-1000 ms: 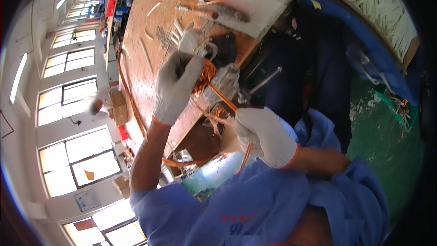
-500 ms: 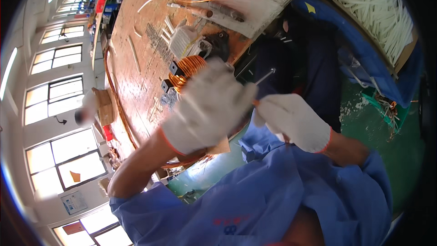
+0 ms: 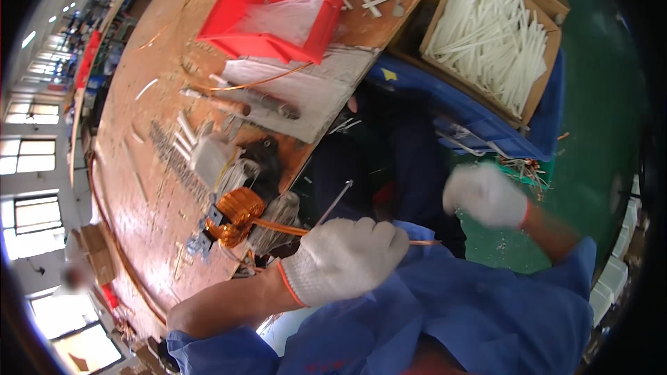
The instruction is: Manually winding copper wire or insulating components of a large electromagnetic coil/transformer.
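Observation:
Copper wire leads (image 3: pixel 279 227) run from a copper-wound coil (image 3: pixel 237 212) with black end blocks into my gloved left hand (image 3: pixel 351 257), which is closed round them. A bare copper end (image 3: pixel 425 242) comes out past its far side. Beside the knuckles a thin pale rod (image 3: pixel 335 201) slants up; whether that hand also grips it I cannot tell. The coil is at the bench edge, next to a bundle of pale strands (image 3: pixel 274 219). Off to the right, apart from the coil, my gloved right hand (image 3: pixel 486 196) is smeared by motion and its fingers are unclear.
A red bin (image 3: pixel 215 17) of thin white sleeves stands on the wooden bench (image 3: pixel 132 132). Handled tools (image 3: pixel 229 105) lie near it. A cardboard box (image 3: pixel 434 35) of white tubes rests over a blue crate (image 3: pixel 549 125) at right. Loose wire scraps lie below.
My right hand has left the wire beside my left hand and moved right and up. My view has shifted, bringing the red bin fully in. The left hand now shows closed on the leads.

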The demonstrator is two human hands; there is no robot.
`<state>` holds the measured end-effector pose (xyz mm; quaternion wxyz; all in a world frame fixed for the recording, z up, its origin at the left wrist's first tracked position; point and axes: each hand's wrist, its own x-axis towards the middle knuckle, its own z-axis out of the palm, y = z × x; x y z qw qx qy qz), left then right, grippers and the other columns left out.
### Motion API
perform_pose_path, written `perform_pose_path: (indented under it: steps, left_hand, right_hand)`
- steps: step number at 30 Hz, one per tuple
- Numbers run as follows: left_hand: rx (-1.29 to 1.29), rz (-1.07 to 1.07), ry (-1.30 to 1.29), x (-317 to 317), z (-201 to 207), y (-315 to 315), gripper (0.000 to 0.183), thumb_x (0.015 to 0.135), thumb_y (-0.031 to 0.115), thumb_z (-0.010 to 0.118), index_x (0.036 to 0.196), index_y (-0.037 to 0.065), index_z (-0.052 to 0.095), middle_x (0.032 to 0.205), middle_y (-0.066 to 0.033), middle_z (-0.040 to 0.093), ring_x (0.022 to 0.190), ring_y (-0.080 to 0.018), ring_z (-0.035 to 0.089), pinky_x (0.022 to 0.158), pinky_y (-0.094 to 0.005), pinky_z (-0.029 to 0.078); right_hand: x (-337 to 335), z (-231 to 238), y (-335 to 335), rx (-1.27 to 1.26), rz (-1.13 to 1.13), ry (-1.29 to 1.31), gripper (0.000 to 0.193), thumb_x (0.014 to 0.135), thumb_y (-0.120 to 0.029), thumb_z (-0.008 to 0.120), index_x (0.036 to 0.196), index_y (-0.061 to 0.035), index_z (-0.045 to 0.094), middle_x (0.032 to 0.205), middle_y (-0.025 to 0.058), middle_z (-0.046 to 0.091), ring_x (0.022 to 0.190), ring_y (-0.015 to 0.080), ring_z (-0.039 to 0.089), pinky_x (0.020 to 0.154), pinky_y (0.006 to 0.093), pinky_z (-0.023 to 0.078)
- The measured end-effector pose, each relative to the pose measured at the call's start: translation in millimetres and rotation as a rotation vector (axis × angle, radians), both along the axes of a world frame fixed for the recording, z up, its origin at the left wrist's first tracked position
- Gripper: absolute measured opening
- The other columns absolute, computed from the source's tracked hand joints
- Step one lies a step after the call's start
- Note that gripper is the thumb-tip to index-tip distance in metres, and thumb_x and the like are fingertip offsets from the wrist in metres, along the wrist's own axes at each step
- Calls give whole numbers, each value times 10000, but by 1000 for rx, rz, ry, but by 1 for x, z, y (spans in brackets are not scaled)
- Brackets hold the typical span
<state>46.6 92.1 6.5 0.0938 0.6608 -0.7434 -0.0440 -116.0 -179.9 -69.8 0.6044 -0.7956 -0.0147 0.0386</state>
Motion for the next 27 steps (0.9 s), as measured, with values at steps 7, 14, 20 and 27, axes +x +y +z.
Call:
perform_pose_path:
  steps: [7,14,20,27]
  left_hand:
    - [-16,4,72,6,6,-6,118,858,168,734,938,94,690,755,-15,520,654,-162,629,528,-311,520]
    - [-95,61,139,7,4,-1,213,843,151,699,1010,20,714,795,-57,560,657,-195,651,533,-334,534]
    - [-4,171,285,7,-5,-13,259,833,101,744,1078,31,699,862,-122,676,709,-292,763,584,-421,606]
    - [367,336,451,0,5,-29,193,879,164,718,958,54,856,914,-191,817,908,-410,814,784,-496,653]
  right_hand:
    - [215,-40,-112,-1050,-498,-334,301,1137,-259,589,1338,-87,731,1243,154,723,1150,376,711,974,460,571]
    - [289,-50,-149,-1472,-220,-869,91,925,-156,720,983,-86,729,1043,174,674,855,375,688,744,495,563]
    - [195,-60,-113,-615,-406,-457,370,1158,-160,581,1486,-12,665,1423,157,711,1337,297,663,1181,394,494]
    - [-3,-32,9,319,-116,-202,581,1042,-193,779,1510,103,605,1409,171,640,1234,241,653,1112,368,504]
